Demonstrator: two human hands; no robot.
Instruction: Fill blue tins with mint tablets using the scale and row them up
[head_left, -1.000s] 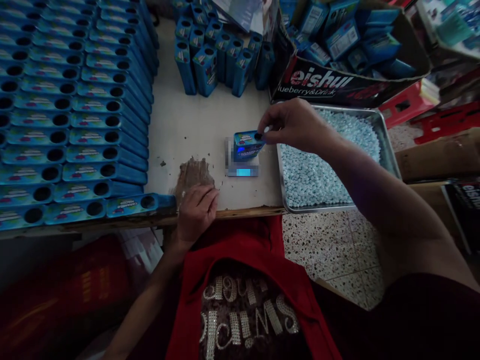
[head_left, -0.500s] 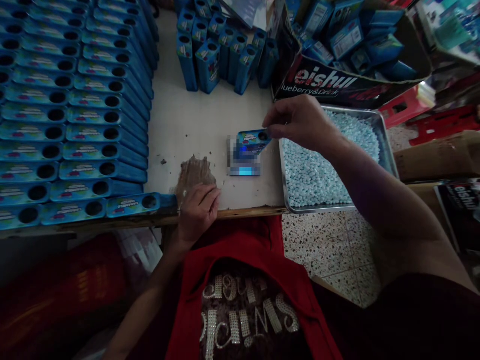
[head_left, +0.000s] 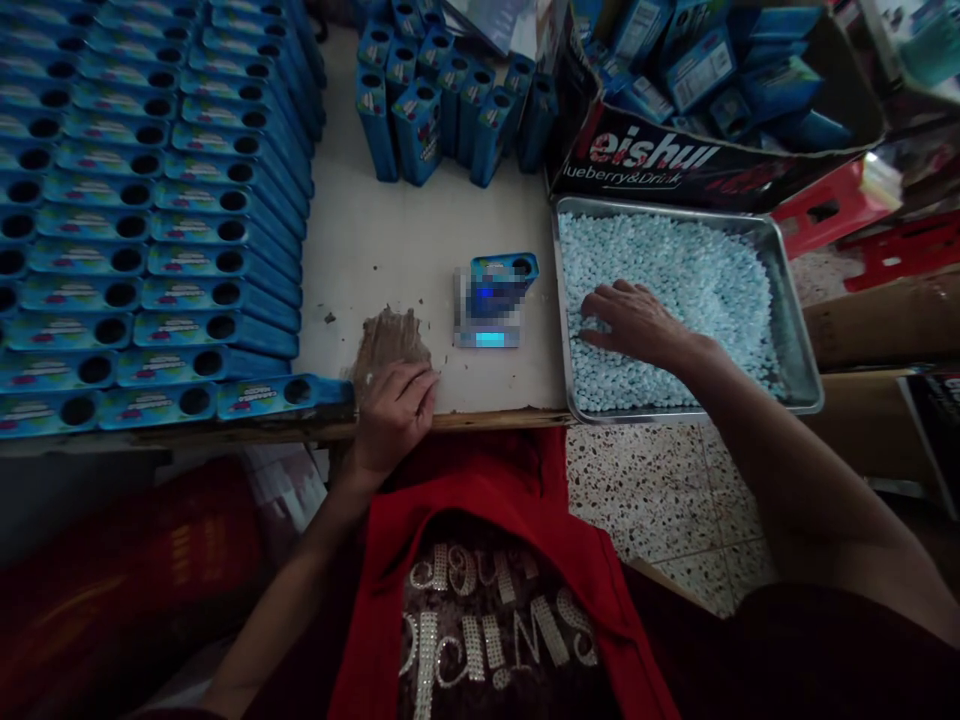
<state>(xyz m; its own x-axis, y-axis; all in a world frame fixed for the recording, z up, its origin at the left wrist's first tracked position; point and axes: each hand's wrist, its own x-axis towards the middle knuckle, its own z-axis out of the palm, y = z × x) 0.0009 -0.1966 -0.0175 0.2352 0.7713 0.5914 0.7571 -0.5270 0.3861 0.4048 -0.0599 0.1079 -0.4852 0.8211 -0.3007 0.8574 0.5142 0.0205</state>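
Note:
My right hand (head_left: 634,322) is over the metal tray (head_left: 804,345), its fingers somewhat apart and touching the pale blue pellets (head_left: 660,245); nothing shows in its grasp. Left of the tray, one blue box (head_left: 481,266) with a round hole in its top stands on a small device with a lit display (head_left: 491,338), partly blurred. My left hand (head_left: 397,410) rests curled at the table's front edge, by a worn brown patch (head_left: 391,340). Its fingers are pressed together, and no object is visible in them.
Rows of blue boxes (head_left: 225,295) with holes fill the table's left side. Several more boxes (head_left: 420,130) stand at the back. Behind the tray, an open carton (head_left: 645,165) holds many blue boxes. A red plastic item (head_left: 832,208) lies to the right.
My right hand has left the hole of the blue box and moved right and down onto the pellets, its fingers now spread. My left hand stays at the table edge.

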